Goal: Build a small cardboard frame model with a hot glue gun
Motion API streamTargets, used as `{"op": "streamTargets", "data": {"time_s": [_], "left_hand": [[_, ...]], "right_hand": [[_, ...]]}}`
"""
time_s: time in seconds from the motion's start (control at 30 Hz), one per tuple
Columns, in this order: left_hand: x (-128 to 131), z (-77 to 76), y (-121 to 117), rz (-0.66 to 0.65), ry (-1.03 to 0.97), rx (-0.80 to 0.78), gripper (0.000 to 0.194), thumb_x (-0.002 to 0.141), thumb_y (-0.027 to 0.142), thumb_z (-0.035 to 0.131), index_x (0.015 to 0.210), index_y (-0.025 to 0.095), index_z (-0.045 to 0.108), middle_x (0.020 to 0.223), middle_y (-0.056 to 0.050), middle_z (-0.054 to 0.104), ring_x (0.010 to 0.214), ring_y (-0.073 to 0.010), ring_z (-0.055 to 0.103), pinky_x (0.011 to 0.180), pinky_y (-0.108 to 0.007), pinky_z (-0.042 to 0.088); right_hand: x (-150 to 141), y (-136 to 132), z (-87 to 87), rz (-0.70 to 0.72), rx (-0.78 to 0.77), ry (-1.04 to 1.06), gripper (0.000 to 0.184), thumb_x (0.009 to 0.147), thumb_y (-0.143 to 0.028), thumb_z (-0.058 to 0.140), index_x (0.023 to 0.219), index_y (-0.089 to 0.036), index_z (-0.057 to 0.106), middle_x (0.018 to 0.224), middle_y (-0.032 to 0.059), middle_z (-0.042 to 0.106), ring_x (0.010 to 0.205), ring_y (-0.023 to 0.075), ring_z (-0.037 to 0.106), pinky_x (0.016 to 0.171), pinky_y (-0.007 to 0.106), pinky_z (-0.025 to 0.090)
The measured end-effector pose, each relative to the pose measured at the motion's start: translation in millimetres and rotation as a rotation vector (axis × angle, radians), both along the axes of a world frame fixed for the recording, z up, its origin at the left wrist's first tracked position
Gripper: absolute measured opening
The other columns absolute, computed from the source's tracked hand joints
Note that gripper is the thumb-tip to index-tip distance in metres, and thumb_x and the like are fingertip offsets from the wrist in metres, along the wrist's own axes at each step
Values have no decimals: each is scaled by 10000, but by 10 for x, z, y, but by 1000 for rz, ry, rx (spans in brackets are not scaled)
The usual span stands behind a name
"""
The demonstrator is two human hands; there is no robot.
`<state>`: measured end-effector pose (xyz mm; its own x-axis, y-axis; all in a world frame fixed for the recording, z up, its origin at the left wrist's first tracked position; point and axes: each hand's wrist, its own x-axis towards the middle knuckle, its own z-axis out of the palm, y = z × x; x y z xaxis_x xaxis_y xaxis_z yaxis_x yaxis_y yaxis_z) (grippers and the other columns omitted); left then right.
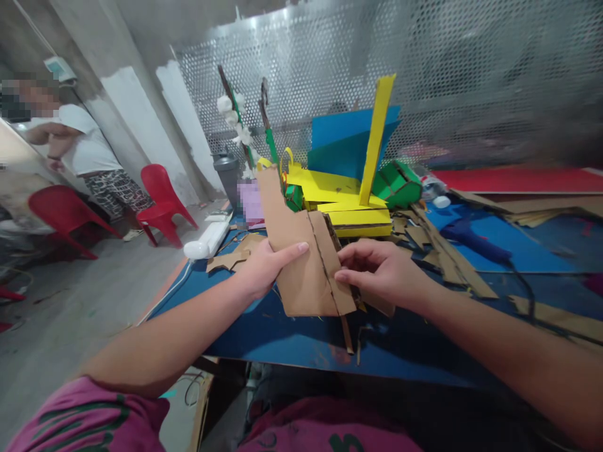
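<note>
Brown cardboard (pixel 294 276), with a narrow strip along one side, is clasped in my left hand (pixel 266 267), thumb flat on its face, fingers hidden behind; my right hand (pixel 384 270) curls at its right edge, thumb and forefinger close, though I cannot tell whether they pinch it. The piece is above the near part of a blue table (pixel 282 342); beyond stands a yellow structure (pixel 332 188), to the right lies a corded blue tool (pixel 475 242), and far left are red chairs (pixel 162 201) and a person (pixel 94 147)
</note>
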<state>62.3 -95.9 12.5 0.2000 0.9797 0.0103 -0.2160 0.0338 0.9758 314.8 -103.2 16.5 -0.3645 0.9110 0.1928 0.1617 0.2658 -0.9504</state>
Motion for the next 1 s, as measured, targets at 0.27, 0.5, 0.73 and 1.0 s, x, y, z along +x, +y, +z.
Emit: {"op": "streamTargets", "data": {"time_s": [0.27, 0.5, 0.73, 1.0], "left_hand": [[-10, -22, 10, 16, 25, 15, 641, 755, 473, 1021, 1276, 157, 820, 1416, -195, 805, 1321, -406, 764, 1159, -550, 599], [48, -24, -8, 63, 7, 88, 583, 782, 492, 998, 1246, 179, 836, 1372, -169, 828, 1244, -396, 788, 1098, -533, 621], [86, -16, -22, 141, 0, 165, 568, 788, 480, 994, 1244, 181, 832, 1379, -155, 827, 1262, -368, 780, 1112, -495, 614], [129, -9, -42, 173, -16, 149, 692, 774, 463, 1009, 1371, 189, 792, 1384, -145, 828, 1318, -376, 757, 1138, -499, 601]], "right_hand": [[9, 14, -59, 35, 58, -45, 337, 778, -488, 953, 909, -215, 804, 724, 12, 741, 646, 167, 657, 604, 306, 541], [13, -52, -39, -35, 209, -155, 428, 794, -513, 942, 1051, -221, 762, 776, 8, 710, 657, 183, 623, 598, 334, 535], [-38, -109, -43, -65, 320, -288, 538, 788, -496, 953, 1159, -226, 670, 808, -12, 628, 661, 179, 562, 572, 330, 482], [-40, -44, -123, -84, 311, -276, 581, 843, -494, 885, 1290, -198, 663, 991, 68, 738, 724, 204, 642, 636, 369, 538]]}}
